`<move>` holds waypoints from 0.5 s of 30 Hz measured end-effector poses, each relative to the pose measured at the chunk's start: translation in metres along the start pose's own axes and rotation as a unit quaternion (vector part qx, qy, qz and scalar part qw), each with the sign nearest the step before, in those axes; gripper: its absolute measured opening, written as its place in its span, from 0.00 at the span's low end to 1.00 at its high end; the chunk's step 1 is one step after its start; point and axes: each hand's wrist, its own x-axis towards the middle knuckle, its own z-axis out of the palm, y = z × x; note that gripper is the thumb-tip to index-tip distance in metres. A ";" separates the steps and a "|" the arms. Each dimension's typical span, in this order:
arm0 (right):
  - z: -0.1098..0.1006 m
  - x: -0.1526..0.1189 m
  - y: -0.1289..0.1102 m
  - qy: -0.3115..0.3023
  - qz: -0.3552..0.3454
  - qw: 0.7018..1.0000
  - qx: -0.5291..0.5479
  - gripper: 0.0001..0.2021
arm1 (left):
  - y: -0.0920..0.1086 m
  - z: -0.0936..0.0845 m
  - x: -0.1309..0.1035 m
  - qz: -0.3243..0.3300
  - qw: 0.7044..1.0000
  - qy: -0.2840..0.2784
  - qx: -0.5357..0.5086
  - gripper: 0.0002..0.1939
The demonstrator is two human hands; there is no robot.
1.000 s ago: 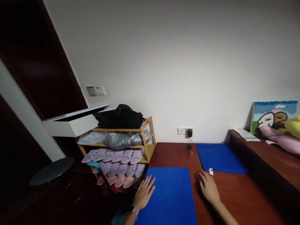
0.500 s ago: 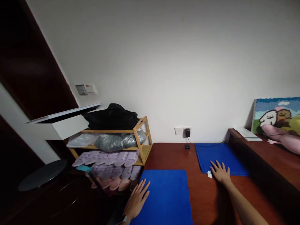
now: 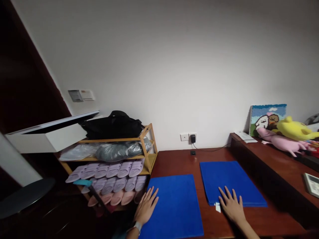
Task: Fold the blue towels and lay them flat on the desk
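A flat blue cloth (image 3: 174, 209) lies on the reddish-brown desk, and my left hand (image 3: 147, 205) rests on its left edge with the fingers spread. To the right is a folded blue cloth (image 3: 226, 179), in layers, with a small white tag (image 3: 217, 207) sticking out at its near left corner. My right hand (image 3: 232, 204) lies flat on the near edge of that folded cloth, fingers apart. Neither hand grips anything.
Left of the desk (image 3: 171, 162) stands a wooden rack (image 3: 147, 156) with purple and pink slippers (image 3: 113, 169), a black bag (image 3: 114, 126) and a white box (image 3: 47, 137). A raised ledge on the right bears plush toys (image 3: 284, 142) and a calculator (image 3: 312, 184). A plug (image 3: 193, 138) sits in the wall.
The folded blue cloth has slid toward me, away from the wall, with my right hand on it. My left hand stays on the other cloth. The view has turned slightly right.
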 end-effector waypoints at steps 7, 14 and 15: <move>0.003 -0.076 0.002 0.045 -0.027 0.997 0.058 0.28 | 0.000 0.000 0.003 0.010 1.000 -0.007 0.001 0.29; 0.005 -0.094 0.001 0.088 -0.038 0.993 0.065 0.28 | 0.020 -0.029 -0.007 0.031 0.993 0.118 0.006 0.28; 0.007 -0.095 0.001 0.099 -0.041 0.992 0.064 0.28 | 0.023 -0.032 -0.012 0.033 0.989 0.142 0.004 0.27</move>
